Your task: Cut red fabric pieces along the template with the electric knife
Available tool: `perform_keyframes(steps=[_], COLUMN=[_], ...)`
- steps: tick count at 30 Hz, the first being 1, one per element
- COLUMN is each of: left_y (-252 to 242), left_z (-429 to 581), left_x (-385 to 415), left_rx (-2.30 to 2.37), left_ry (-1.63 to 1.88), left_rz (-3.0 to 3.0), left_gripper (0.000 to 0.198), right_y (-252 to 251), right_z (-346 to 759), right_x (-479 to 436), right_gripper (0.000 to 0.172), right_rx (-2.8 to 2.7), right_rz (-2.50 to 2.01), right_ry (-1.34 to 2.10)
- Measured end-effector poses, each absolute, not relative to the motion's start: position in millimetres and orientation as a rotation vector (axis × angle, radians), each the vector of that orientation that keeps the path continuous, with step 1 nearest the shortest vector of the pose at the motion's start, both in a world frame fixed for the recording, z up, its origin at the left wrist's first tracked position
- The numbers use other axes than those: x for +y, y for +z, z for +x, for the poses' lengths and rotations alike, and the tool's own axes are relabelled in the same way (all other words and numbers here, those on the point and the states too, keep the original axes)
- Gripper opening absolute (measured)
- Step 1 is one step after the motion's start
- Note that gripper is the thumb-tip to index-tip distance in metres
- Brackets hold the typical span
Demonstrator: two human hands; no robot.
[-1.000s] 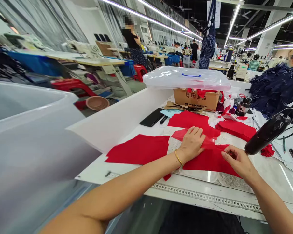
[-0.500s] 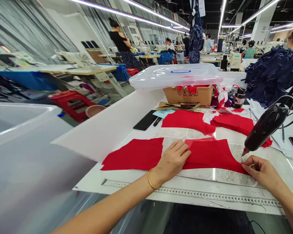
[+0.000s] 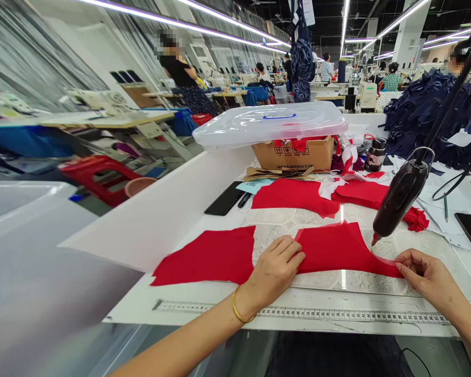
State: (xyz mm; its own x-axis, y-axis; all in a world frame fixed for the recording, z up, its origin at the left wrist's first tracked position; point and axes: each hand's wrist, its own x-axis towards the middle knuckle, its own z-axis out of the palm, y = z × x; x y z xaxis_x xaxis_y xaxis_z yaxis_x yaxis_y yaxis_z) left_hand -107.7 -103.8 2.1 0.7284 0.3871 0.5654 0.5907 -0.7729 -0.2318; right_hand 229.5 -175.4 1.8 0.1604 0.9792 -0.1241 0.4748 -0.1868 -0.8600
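Note:
A red fabric panel [image 3: 333,248] lies spread on the worktop between my hands. My left hand [image 3: 278,264], a gold bangle at its wrist, grips the panel's left edge with fingers and thumb together. At the narrow right corner, my right hand [image 3: 429,275] pinches the cloth between thumb and fingers. Thin see-through layers show along the panel's top and curved right edges. Over that curved edge hangs a black pen-like power tool [image 3: 400,196], its reddish pointed tip close to the cloth. Another red panel [image 3: 212,254] lies flat to the left of my left hand.
A measuring tape [image 3: 317,314] runs along the front edge. Behind lie a red panel [image 3: 290,195], a red fabric stack [image 3: 361,193], a black phone-like slab [image 3: 223,199] and a cardboard box [image 3: 290,157] under a clear lid [image 3: 270,123]. Navy strips [image 3: 424,110] are heaped at right.
The red panel's right corner has shifted slightly right with my right hand, and the see-through strip along its top has narrowed. The hanging tool now sits further left. The view has turned a little.

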Motion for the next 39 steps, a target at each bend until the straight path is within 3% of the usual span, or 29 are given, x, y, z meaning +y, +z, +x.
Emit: perform_keyframes(steps=[21, 30, 39], left_y=[-1.8, -3.9, -8.5], left_z=[-105.8, -102.3, -101.1], left_x=[-106.4, -105.9, -108.7], left_rx=[-0.797, -0.773, -0.764], left_ry=[-0.636, -0.662, -0.664], left_rz=[-2.53, -2.516, -2.57], left_gripper=[0.033, 0.031, 0.048], right_y=[5.9, -15.1, 11.5], right_z=[229.1, 234.1, 237.7], right_x=[-181.2, -185.3, -188.9], right_gripper=[0.033, 0.035, 0.037], right_rx=[-1.553, -1.49, -1.464], right_rz=[-1.858, -1.856, -1.888], right_ry=[0.642, 0.589, 0.524])
